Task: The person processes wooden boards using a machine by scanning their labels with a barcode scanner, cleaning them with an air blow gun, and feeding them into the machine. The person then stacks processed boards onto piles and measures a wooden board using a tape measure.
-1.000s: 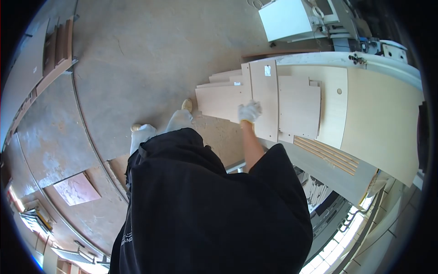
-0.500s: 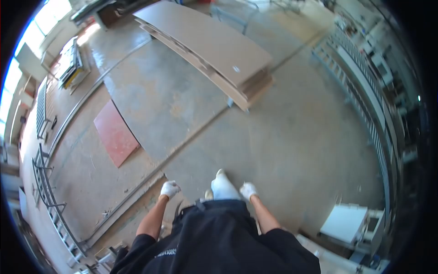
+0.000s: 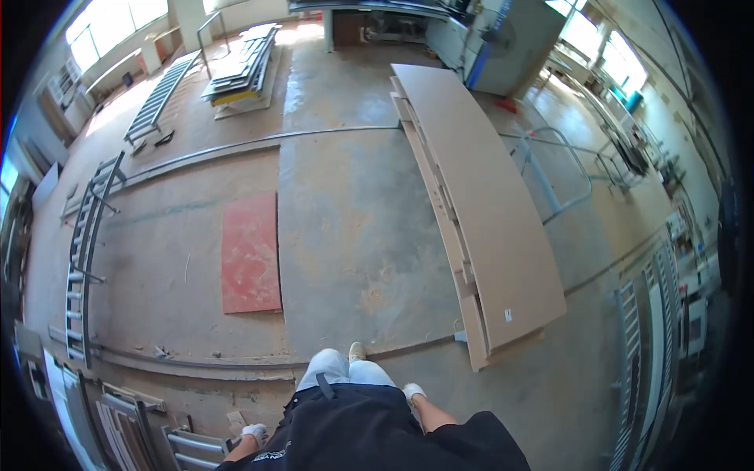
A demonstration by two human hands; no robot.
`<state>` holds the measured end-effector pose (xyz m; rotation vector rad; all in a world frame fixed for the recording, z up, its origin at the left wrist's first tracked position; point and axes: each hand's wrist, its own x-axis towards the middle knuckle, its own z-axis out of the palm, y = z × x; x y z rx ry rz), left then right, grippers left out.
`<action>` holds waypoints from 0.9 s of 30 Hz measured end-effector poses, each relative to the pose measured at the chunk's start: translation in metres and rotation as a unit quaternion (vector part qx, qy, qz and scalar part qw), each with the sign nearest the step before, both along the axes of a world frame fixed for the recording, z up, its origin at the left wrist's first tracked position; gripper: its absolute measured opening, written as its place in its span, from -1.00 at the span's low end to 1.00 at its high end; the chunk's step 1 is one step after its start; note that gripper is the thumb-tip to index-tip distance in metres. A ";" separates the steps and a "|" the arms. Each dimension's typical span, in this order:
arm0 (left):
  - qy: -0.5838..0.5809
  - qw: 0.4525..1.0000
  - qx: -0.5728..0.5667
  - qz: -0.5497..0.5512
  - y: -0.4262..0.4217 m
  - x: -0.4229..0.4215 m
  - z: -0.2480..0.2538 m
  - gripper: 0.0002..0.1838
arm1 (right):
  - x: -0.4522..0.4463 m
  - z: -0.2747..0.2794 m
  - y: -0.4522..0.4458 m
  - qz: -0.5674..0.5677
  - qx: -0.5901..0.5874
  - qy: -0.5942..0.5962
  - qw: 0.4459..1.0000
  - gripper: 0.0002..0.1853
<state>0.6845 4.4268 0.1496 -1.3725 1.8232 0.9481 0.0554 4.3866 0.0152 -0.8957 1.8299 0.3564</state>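
My left hand point(image 3: 255, 433), in a white glove, hangs low by my left side near a roller-conveyor section point(image 3: 196, 443). No object shows in it, and its fingers are too small to make out. On the other side, my right hand point(image 3: 414, 391), also gloved in white, hangs beside my hip over the concrete floor. Its fingers are hidden from view, and nothing is seen in it. Ahead to the right, a stack of long brown boards point(image 3: 495, 212) lies raised off the floor, apart from both hands.
A red sheet point(image 3: 250, 253) lies flat on the floor ahead. Metal rails point(image 3: 212, 157) cross the floor. Roller conveyors point(image 3: 84, 259) stand at left and right. Stacked panels point(image 3: 242, 67) lie at the back left. A tubular metal frame point(image 3: 554, 169) stands beyond the boards.
My view has turned left, so the board stack and red sheet appear farther right and more upright. My left hand has dropped lower in view, and one foot has stepped forward.
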 end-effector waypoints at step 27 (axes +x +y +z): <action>0.342 0.760 -0.203 0.514 -1.498 -0.121 0.022 -0.61 | -0.040 -0.009 -1.193 0.201 -0.060 -0.008 0.978 -0.57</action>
